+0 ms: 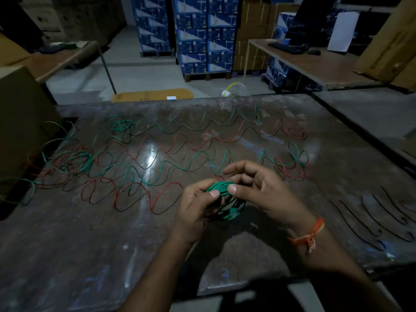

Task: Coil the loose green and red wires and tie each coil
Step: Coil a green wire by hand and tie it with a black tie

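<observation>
Green wire coil (225, 200), seemingly many tight loops, pinched between both hands' thumbs and fingers.

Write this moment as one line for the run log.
stage: coiling green | left hand: holds green coil | right hand: thumb on coil | table: loose green and red wires remain

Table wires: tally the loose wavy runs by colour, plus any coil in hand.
Green runs: 2
Red runs: 2
Green coil, held by left hand and right hand: 1
Total: 5
The tangle at the left edge may hide more.
</observation>
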{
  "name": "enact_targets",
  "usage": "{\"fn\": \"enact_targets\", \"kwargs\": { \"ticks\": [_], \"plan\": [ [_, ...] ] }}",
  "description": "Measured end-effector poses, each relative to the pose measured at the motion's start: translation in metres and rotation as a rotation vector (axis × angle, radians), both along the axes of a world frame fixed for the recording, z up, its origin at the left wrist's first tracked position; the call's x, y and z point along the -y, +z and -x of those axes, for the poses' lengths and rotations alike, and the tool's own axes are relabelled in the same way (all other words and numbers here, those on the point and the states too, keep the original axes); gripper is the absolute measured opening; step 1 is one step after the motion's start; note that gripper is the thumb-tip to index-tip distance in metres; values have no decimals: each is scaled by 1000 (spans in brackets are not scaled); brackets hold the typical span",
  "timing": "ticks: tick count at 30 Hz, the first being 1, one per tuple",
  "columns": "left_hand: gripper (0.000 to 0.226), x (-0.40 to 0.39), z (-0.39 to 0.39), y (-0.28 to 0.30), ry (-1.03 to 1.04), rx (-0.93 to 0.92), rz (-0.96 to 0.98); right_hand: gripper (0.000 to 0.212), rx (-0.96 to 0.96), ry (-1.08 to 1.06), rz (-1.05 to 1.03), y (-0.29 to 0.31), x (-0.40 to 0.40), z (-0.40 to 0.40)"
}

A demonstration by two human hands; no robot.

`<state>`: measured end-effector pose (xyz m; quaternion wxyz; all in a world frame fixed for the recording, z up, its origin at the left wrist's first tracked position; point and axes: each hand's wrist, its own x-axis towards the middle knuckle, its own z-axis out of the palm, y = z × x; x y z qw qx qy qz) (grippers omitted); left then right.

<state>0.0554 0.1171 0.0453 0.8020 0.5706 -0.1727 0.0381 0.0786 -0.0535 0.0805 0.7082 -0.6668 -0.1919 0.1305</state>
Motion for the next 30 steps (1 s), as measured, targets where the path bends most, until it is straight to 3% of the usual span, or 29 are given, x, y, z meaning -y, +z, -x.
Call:
{"fn": "enact_targets", "kwargs": {
  "ticks": [4, 8, 12, 14, 17, 19, 30],
  "plan": [
    [14, 10, -3, -7, 37, 1, -23, 30, -123, 78, 12, -7, 18, 1],
    [30, 34, -11, -13, 53, -79, -24, 22, -75, -42, 38, -17, 35, 0],
    [27, 67, -28, -13, 63, -117, -28, 25, -40, -195, -99, -33, 59, -7],
    [23, 87, -37, -15, 91, -161, -48, 30, 84, -280, -1, -42, 76, -12],
    [15, 127, -50, -19, 130, -289, -13, 38, 427, -384, 390, -54, 110, -19],
    [19, 154, -57, -22, 121, -364, 3, 39, 550, -446, 495, -63, 133, -24],
    [29, 265, -78, -54, 141, -565, -31, 28, 554, -627, 536, -124, 228, -42]
  ]
}}
